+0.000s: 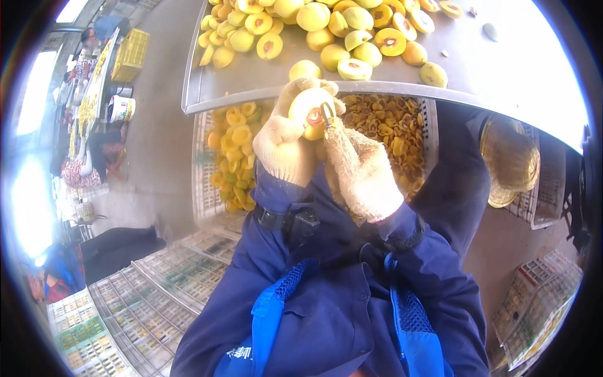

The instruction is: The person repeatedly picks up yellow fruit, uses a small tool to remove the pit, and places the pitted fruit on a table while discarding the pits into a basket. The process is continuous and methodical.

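My left hand point(284, 141), in a pale knitted glove, is wrapped round a halved yellow peach point(304, 105) whose cut face shows a reddish centre. In my right hand point(367, 166), also gloved, is a pitting tool with a thin metal loop point(326, 112); its handle is mostly hidden by the fingers. That loop is at the cut face, beside the red centre. Just beyond my hands, peach halves point(313, 17) are heaped on a metal table point(232, 88). Below the table's edge, one crate holds yellow peach halves point(237, 147), and another holds small orange-brown scraps point(402, 129).
Stacked plastic crates point(157, 283) stand at the lower left, more crates point(537, 301) at the lower right. A wicker basket point(512, 154) sits right of my leg. Far left, other people work along a table, near a white bucket point(121, 109) and a yellow crate point(130, 55).
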Motion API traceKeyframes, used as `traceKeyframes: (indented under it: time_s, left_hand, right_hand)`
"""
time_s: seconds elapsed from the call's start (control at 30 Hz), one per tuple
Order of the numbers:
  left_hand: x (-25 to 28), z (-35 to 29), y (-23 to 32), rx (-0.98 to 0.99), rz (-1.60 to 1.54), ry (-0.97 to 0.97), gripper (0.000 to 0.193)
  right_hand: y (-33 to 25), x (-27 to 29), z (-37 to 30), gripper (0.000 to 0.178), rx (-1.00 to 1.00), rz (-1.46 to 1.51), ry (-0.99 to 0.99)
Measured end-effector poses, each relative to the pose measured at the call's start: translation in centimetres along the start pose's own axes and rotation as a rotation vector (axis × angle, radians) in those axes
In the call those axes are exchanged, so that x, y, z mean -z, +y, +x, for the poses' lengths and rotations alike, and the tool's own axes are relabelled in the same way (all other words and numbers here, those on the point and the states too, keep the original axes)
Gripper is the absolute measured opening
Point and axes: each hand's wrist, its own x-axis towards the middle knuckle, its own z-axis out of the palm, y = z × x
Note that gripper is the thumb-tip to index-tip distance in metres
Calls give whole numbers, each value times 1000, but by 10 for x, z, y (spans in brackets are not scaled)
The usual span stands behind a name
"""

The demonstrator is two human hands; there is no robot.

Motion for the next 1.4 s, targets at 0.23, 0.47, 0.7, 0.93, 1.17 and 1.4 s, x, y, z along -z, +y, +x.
traceKeyframes:
  time_s: [0.23, 0.47, 0.7, 0.93, 1.17, 1.4]
  left_hand:
    - [-12, -3, 2, 3, 252, 202, 35]
    - [-2, -2, -7, 43, 180, -3, 37]
    - [3, 16, 19, 442, 651, -245, 33]
    - [-5, 11, 23, 421, 827, -286, 31]
    - [15, 1, 13, -444, 1619, -470, 30]
    - [35, -8, -8, 233, 356, 191, 47]
  right_hand:
    - [-10, 0, -2, 35, 136, -160, -112]
    - [-6, 31, 11, 60, -185, 218, -410]
    - [25, 54, 8, 61, -169, 74, -356]
    - [25, 58, 9, 62, -324, 270, -444]
    - [44, 53, 8, 42, -382, 771, -577]
    - [11, 63, -25, 55, -112, 338, -438]
